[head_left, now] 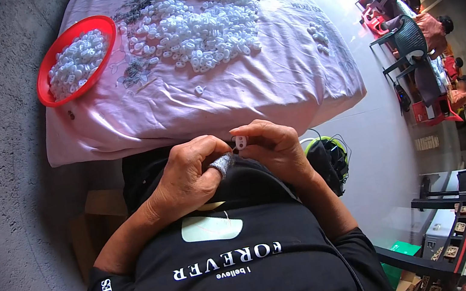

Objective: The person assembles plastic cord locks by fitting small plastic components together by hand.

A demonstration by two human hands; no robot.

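A small white oval plastic piece with holes is pinched between the thumb and fingers of my right hand, just above my lap. My left hand is closed in a pinch right beside it, its fingertips at the piece's left edge. Something small and dark shows at those fingertips, too tiny to name. Grey wrapping covers the tip of my left thumb. Beyond both hands, a large heap of similar white pieces spreads over the pink cloth on the table.
A red basin full of white pieces stands at the table's left. Small dark parts lie left of the heap, and a few white pieces lie to its right. A cardboard box is at lower left. People sit near chairs at far right.
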